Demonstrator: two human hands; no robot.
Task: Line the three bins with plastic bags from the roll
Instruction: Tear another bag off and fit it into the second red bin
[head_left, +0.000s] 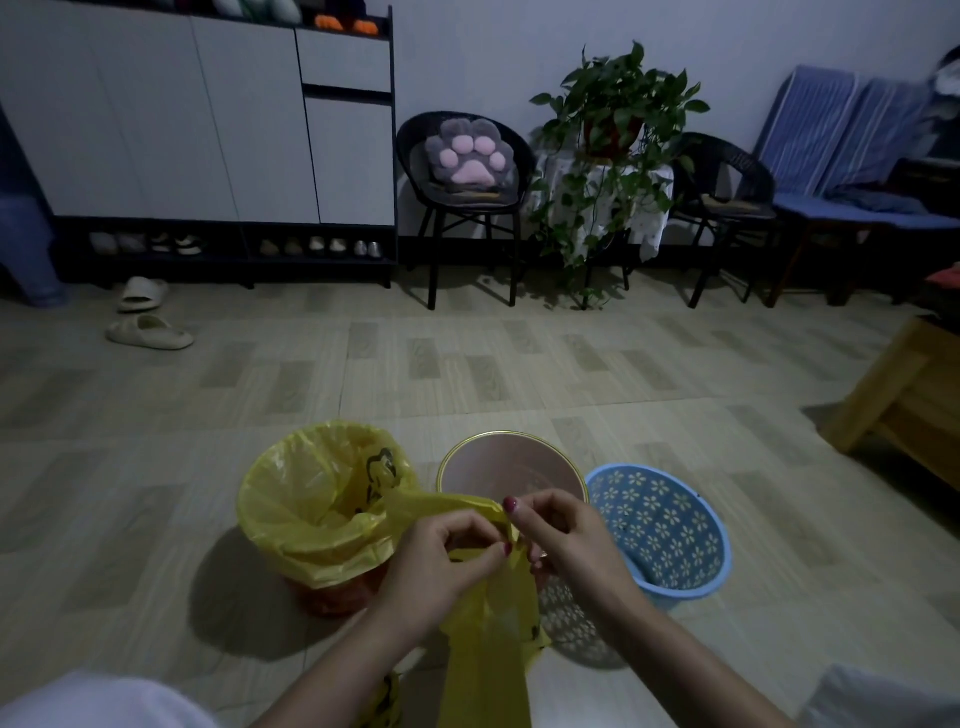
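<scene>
Head view, dim room. Floor (363, 374): pale wood-look tiles in a block pattern, running back to a plain white wall (493, 57). Left bin (332, 587): orange, standing on the floor, already lined with a yellow bag (311, 499) whose edge is folded over the rim; black print shows on the plastic. Middle bin (511, 467): round, pinkish inside with a gold rim, unlined, just beside the left one. Right bin (670, 525): blue with a flower-shaped cut-out pattern, unlined, next to the middle one. Loose yellow bag (488, 623): held up in front of the middle bin, hanging down toward the lower edge of the frame. Left hand (441, 561): fingers curled, pinching the top of the loose bag. Right hand (561, 535): fingers likewise curled, pinching the same top edge, close against the left. Roll: cannot be told apart from the hanging plastic. Back left: white cabinet (208, 114) with shoes on an open shelf below; a pair of slippers (148, 317) on the floor in front. Back centre: black chair (467, 208) with a paw-shaped cushion (470, 156); trailing potted plant (613, 135) on a cloth-covered stand. Back right: second black chair (722, 208), blue striped seating (841, 156). Right edge: wooden furniture (904, 405).
</scene>
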